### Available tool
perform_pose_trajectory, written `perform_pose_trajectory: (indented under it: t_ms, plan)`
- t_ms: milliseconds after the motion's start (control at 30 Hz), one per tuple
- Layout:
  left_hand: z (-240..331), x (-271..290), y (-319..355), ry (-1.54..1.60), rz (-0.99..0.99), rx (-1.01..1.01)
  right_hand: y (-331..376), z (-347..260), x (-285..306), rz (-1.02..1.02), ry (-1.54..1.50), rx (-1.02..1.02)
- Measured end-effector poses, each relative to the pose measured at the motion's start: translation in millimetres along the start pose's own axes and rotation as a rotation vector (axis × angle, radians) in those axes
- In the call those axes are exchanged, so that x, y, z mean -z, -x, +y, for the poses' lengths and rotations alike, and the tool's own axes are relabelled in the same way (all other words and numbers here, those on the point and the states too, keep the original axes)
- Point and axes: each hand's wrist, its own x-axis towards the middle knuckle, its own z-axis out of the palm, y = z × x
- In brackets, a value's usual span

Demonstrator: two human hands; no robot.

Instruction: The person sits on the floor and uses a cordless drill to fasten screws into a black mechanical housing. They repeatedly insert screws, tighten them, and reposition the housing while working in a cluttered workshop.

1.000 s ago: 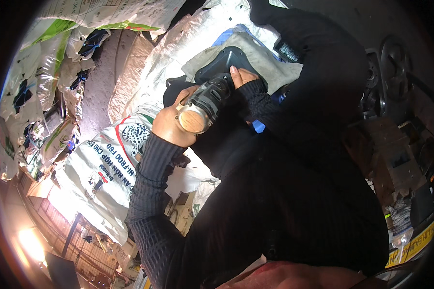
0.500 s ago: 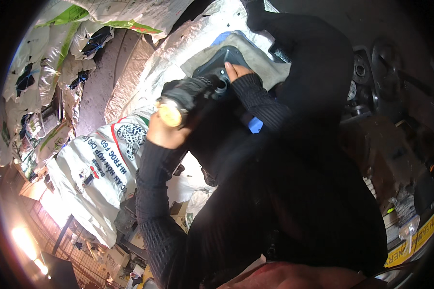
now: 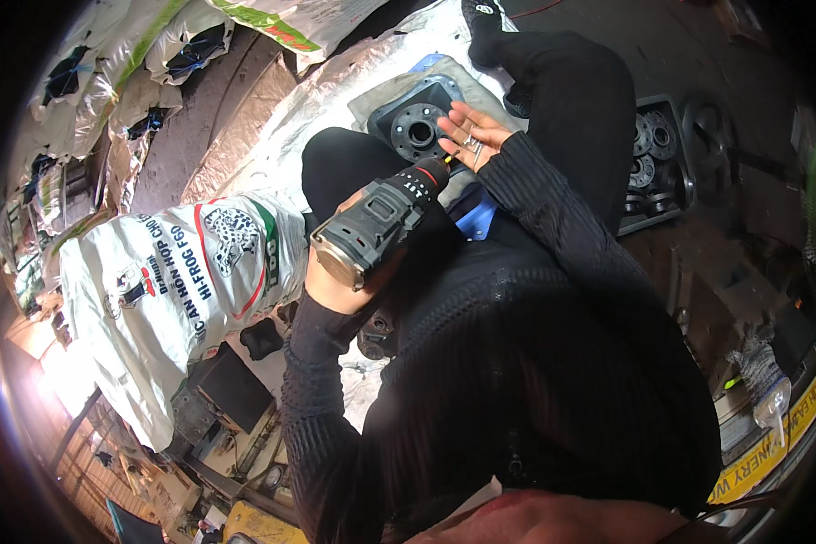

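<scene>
My left hand (image 3: pixel 329 288) is wrapped round a grey-and-black cordless drill (image 3: pixel 372 222), its chuck pointing up and right. The bit end comes close to the fingertips of my right hand (image 3: pixel 494 140). That hand is turned palm up with fingers stretched out, and several small silvery screws (image 3: pixel 471 145) lie across them. Just beyond the drill, a round dark metal flange (image 3: pixel 408 118) with a central hole and small holes round it sits in a dark square tray (image 3: pixel 442 88). Under the tray is a grey cloth (image 3: pixel 470 72).
At right stands a dark crate (image 3: pixel 683 163) with several round metal flanges (image 3: pixel 642 170). A large white printed sack (image 3: pixel 172 281) leans at left, with more sacks behind it. My bent legs (image 3: pixel 580 100) frame the work area. A yellow strip (image 3: pixel 775 440) runs along the lower right.
My right hand has left the tray area, moved right and turned palm up, showing screws. The drill has swung lower and now points toward that hand. The flange shows more fully.
</scene>
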Motion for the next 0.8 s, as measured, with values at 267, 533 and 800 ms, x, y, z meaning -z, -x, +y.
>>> perform_pose_trajectory:
  t_ms: [267,533,800]
  plan:
    - [-5.1,-1.3,7.7,-0.097,0.017,0.020,-5.6,25.3,-4.9,-0.015,-0.017,0.032]
    - [-7.1,-1.8,7.9,-0.064,0.037,0.087,-9.9,35.4,-8.7,-0.004,-0.019,0.006]
    - [4.8,1.0,3.1,-0.267,-0.078,0.100,1.5,28.3,-4.0,-0.005,0.053,-0.113]
